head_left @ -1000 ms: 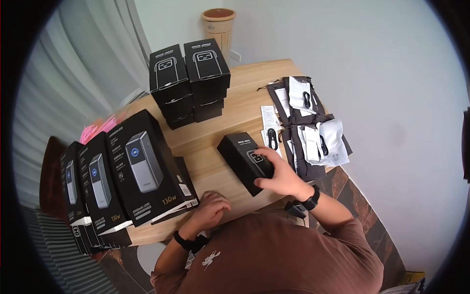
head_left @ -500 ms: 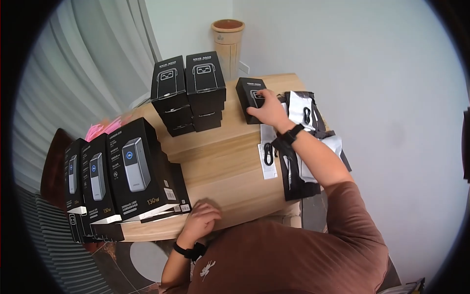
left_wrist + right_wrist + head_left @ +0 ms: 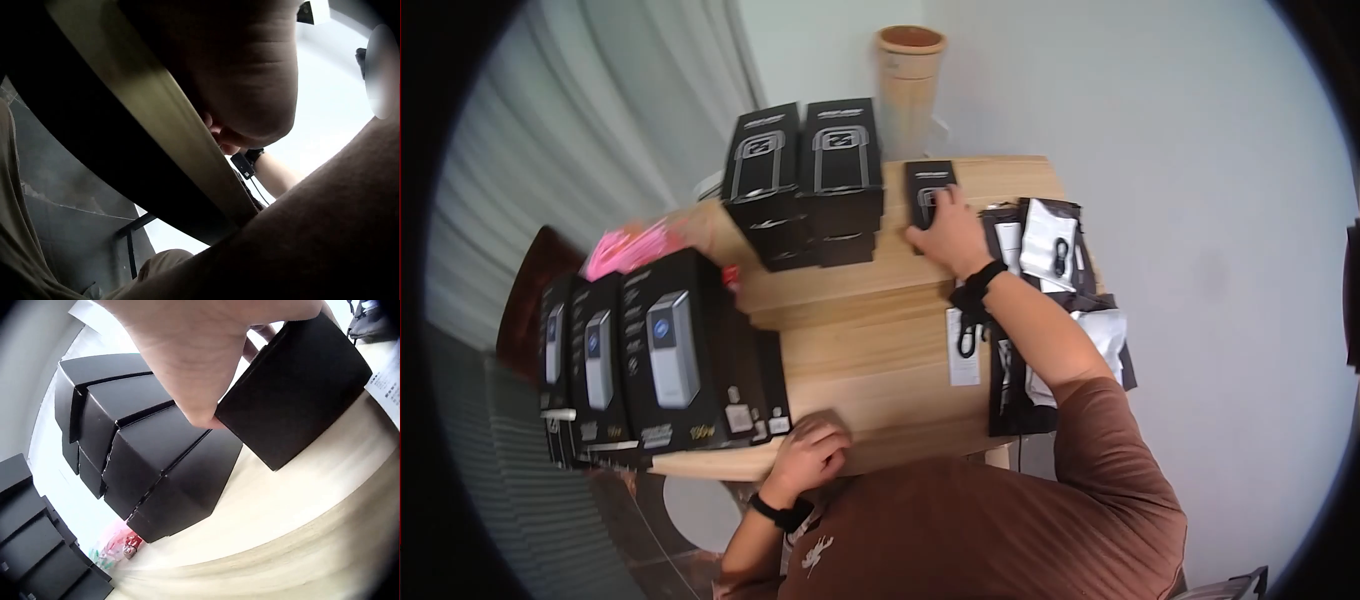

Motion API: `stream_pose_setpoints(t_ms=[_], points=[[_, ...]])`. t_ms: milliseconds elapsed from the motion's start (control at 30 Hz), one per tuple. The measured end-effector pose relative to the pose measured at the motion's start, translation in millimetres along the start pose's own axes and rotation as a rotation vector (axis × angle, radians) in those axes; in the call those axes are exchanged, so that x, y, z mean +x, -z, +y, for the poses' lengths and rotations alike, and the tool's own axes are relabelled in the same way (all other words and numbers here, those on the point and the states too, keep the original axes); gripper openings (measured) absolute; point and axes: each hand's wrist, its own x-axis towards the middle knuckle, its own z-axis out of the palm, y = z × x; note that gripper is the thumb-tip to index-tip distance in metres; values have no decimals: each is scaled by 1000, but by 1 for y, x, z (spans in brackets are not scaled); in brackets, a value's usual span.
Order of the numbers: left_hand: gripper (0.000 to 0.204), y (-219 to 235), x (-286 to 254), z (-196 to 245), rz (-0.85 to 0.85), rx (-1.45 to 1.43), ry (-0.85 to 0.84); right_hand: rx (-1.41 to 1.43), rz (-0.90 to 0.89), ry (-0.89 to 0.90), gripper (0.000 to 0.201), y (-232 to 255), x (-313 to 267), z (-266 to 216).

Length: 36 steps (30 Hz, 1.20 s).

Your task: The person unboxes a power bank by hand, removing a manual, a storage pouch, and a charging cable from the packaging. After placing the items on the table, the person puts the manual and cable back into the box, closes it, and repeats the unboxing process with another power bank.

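Nearest the person, the left hand point(image 3: 808, 458) rests at the near edge of the wooden table point(image 3: 870, 370), its fingers loosely curled and nothing seen in them. To its left stand large black power bank boxes point(image 3: 710, 370); well to its right, a white paper slip point(image 3: 964, 372) lies beside dark drawstring pouches point(image 3: 1012, 408). Beyond the slip, the right hand point(image 3: 952, 240) grips a small black box point(image 3: 927, 178), thumb at its left side, fingers over the top. That box is far ahead of the left hand and a little to its right, so the right hand is much the nearer; its long axis runs roughly near to far, alongside the stacked black boxes point(image 3: 841, 170) but apart from them. Farthest off is a tall terracotta-coloured pot point(image 3: 908, 85).
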Motion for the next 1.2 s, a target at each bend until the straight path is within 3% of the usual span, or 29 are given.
stream_pose_setpoints(t_ms=[100, 167, 300, 400, 500, 533, 633, 667, 733, 767, 933, 1100, 1200], points=[[16, 6, -10, 6, -34, 41, 40, 217, -70, 55, 78, 22, -12, -14], [18, 4, -17, 2, 34, 37, -34, 82, 48, 144, 77, -4, -2, -4], [16, 5, -37, 3, 61, -36, -13, -8, -14, 98, 88, -23, 11, 8], [12, 33, -43, 27, 89, -27, -121, -24, -86, 51, 93, -11, 7, 0], [15, 83, -58, 67, 341, 36, -204, -14, -108, 35, 94, -16, 13, 8], [17, 97, -63, 73, 502, 49, -258, 3, -93, 48, 93, -9, 8, 1], [10, 144, -92, 89, 793, 202, -161, 139, -79, 19, 88, -10, 18, 14], [13, 148, -96, 93, 980, 284, -85, 156, 55, 11, 83, -20, 24, 22], [16, 170, -93, 101, 1096, 379, -9, 425, 36, -111, 83, -10, 30, 27], [18, 179, -88, 102, 1083, 469, 3, 555, 31, -177, 83, -4, 30, 31], [35, 197, -34, 122, 741, 756, -21, 741, 123, -148, 72, 50, 12, 26], [43, 202, 1, 108, 683, 943, 106, 910, 127, -61, 63, 120, -49, -8], [39, 208, 9, 102, 702, 900, -38, 941, 119, 6, 59, 138, -75, 4]])
